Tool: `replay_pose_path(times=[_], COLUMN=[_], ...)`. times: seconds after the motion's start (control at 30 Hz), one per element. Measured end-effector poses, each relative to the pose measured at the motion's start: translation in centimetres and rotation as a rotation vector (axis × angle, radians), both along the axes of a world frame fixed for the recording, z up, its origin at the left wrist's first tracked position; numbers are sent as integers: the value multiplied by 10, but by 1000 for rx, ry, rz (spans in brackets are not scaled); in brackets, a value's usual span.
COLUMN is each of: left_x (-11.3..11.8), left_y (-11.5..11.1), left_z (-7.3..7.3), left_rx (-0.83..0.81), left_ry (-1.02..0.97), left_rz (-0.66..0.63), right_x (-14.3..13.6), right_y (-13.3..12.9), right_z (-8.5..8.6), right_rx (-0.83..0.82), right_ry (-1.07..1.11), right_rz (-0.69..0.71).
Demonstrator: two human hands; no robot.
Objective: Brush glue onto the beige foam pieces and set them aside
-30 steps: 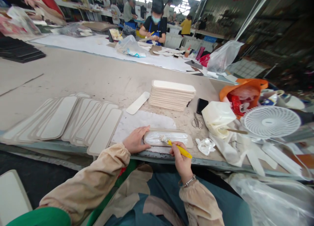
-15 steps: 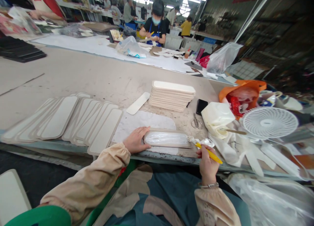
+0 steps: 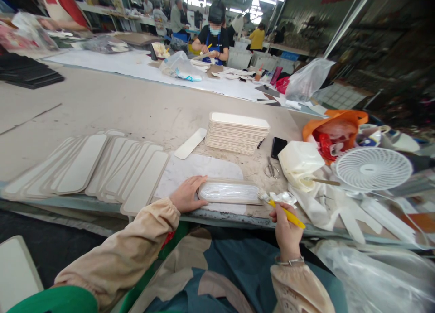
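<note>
A long beige panel (image 3: pixel 231 201) with rounded ends lies near the table's front edge, its recessed middle coated with shiny whitish paste (image 3: pixel 227 191). My left hand (image 3: pixel 188 194) grips its left end, fingers along the far side and thumb at the near side. In my right hand (image 3: pixel 288 229) is a yellow-handled brush (image 3: pixel 295 219), its bristles at the panel's right end. Just beyond the bristles sits a lump of white paste (image 3: pixel 284 198). Under the panel spreads a pale sheet (image 3: pixel 204 166).
Overlapping beige panels (image 3: pixel 142 179) lie left of my left hand. Behind the work stands a stack of panels (image 3: pixel 236 134). To the right are scissors (image 3: pixel 271 169), a phone (image 3: pixel 279 147), a white plastic container (image 3: pixel 302 161) and a fan (image 3: pixel 372 169). A person (image 3: pixel 214 36) works across the table.
My right hand and the brush have shifted slightly left, bringing the bristles against the panel's right end. My left hand stays at the left end.
</note>
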State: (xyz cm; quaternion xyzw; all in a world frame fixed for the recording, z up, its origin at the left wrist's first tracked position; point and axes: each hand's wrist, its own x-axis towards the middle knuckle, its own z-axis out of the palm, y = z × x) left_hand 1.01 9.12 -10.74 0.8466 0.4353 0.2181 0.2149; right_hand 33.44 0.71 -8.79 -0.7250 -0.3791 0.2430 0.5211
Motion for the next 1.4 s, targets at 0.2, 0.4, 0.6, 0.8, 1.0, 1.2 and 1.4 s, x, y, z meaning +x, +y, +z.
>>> replay_pose_path(times=[0.2,0.4,0.6,0.8,1.0,1.2,1.4], left_x=[-1,-1,-1,-1,-1,-1,-2], left_y=[0,0,0,1,2,2,3], left_z=[-2,-1,-3,-2,-1,-2,-3], left_rx=[4,3,15,39,82,74,79], left_ry=[-6,0,4,20,-20,-26,-23], left_rz=[3,8,5,-7,-51,-36,-41], right_x=[-5,-14,-15,-14,-27,-38,-39], right_y=[-7,-7,-7,-9,-10,-11,-12], right_z=[7,5,8,8,-2,-6,-13], right_rx=[-21,26,-1,-5,16,30,52], right_ry=[0,99,60,56,57,75,115], right_rz=[25,99,56,27,165,213,230])
